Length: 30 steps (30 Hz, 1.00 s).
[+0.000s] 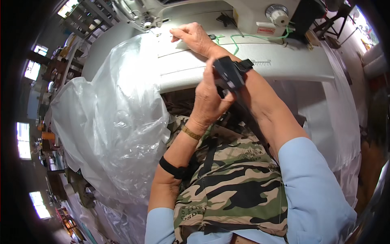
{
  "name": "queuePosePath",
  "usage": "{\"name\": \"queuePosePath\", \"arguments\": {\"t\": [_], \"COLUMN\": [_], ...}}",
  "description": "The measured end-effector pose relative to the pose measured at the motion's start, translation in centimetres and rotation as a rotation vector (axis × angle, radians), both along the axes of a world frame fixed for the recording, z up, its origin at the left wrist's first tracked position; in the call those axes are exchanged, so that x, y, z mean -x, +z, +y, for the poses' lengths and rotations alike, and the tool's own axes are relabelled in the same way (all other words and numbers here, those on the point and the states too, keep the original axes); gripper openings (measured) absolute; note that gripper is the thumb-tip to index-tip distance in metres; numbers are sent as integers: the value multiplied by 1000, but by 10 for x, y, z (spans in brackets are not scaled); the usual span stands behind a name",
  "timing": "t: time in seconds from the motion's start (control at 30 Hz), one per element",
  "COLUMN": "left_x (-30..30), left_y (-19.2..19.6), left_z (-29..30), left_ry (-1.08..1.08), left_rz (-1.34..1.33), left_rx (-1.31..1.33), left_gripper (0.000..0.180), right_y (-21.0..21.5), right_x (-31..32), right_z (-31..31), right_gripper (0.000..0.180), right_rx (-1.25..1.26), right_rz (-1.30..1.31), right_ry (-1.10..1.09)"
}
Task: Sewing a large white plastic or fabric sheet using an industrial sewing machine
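Note:
My left hand [208,97] reaches across my body and grips a black box-shaped device [230,72] strapped round my right wrist. Its thumb and fingers sit on two sides of the device. Above the white sewing machine bed [183,73] is my right hand [195,40], fingers curled in, with nothing visible in it. The needle area [157,33] of the sewing machine [254,14] lies just left of these fingers. A large clear plastic sheet [118,110] drapes over the bed's left part and hangs down on that side.
Green thread [260,37] runs across the bed below the handwheel [277,15]. More plastic sheeting [333,118] hangs at the right. My camouflage apron [243,183] covers my lap, close to the bed's front edge. Cluttered shelving [50,138] stands far left.

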<state>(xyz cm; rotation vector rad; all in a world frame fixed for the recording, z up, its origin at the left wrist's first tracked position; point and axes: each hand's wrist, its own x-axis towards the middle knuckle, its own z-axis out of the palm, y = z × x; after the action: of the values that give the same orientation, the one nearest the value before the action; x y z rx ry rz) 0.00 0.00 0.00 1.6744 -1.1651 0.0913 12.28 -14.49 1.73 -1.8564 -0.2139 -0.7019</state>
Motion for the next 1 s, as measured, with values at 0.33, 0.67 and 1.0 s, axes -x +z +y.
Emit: {"name": "queuePosePath", "arguments": {"t": [0.33,0.67,1.0], "left_x": [-16,-89,-140], "left_y": [68,43,50], "left_z": [72,228,286], "left_ry": [169,833,1019], "left_rz": [-300,-454,-136], "left_rx": [-264,-752,-953], "left_gripper": [48,59,69], "right_y": [13,-54,-80], "right_x": [22,152,119], "right_z": [3,133,250], "right_gripper": [42,24,29], "right_rx": [89,-182,-356], "right_rz": [-6,294,189], "right_ry": [-64,219,890]}}
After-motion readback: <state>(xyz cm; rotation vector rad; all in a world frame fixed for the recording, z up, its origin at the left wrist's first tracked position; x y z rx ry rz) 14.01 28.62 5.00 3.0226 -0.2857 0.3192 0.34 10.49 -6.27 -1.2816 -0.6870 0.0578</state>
